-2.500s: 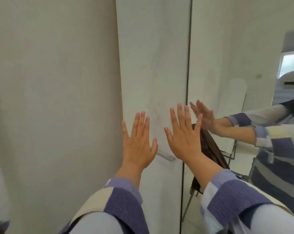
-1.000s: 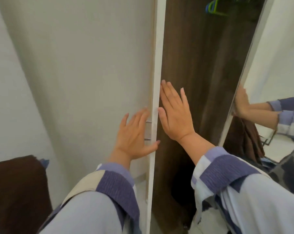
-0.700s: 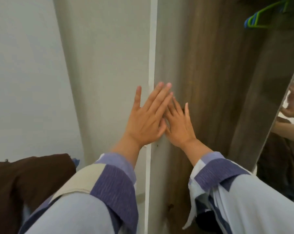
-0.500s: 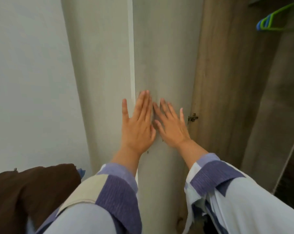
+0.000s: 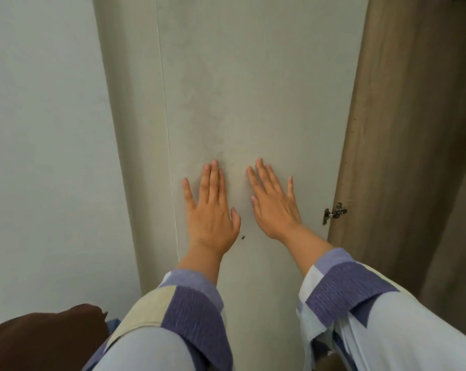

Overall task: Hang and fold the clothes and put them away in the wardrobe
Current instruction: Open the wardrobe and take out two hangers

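Fingers of left hand (image 5: pixel 210 210) and right hand (image 5: pixel 273 204) lie straight, flat on the smooth pale wardrobe door (image 5: pixel 253 89).

Both hands, left hand (image 5: pixel 211 210) beside right hand (image 5: pixel 274 203), lie flat on the pale flat wardrobe door (image 5: pixel 253 103); a small metal hinge (image 5: pixel 334 213) sits right of them, and what seems a brown cloth heap (image 5: pixel 39 341) lies lower left.

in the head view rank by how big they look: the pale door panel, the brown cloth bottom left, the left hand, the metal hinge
1. pale door panel
2. brown cloth, cut off by the frame, closer to the camera
3. left hand
4. metal hinge
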Demonstrator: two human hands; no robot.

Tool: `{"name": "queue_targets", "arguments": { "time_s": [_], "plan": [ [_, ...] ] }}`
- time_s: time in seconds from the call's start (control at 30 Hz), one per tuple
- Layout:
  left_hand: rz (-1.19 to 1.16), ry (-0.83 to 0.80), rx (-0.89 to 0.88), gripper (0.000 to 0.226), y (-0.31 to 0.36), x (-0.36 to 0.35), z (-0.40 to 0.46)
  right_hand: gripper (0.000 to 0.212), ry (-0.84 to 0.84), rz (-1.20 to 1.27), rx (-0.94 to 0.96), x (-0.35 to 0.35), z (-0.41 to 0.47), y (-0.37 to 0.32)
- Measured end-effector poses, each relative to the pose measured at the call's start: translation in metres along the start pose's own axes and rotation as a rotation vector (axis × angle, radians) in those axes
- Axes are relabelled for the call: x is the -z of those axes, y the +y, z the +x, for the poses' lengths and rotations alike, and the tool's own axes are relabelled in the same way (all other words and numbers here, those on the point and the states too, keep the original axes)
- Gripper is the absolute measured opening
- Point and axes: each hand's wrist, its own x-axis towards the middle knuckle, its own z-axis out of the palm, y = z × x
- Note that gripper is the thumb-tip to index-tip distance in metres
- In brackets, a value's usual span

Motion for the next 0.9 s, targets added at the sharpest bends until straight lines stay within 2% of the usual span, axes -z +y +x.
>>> {"name": "queue_targets", "arguments": {
  "time_s": [0.1,0.27,0.6,0.9],
  "plan": [
    [-0.008,-0.028,-0.003,0.078,-0.004,-0.021,0.020,0.060,-0.009,-0.008,-0.058,-0.013,0.018,0.009],
    [-0.034,-0.047,-0.016,0.077,-0.004,-0.052,0.049,0.058,-0.028,0.000,-0.026,-0.030,0.042,0.018],
    [-0.134,-0.220,-0.061,0.081,0.001,-0.095,0.093,0.061,-0.084,-0.108,-0.060,-0.054,0.071,0.035],
    [-0.187,-0.176,-0.082,0.087,-0.001,-0.099,0.088,0.061,-0.122,-0.080,-0.060,-0.054,0.071,0.034]
  ]
}}
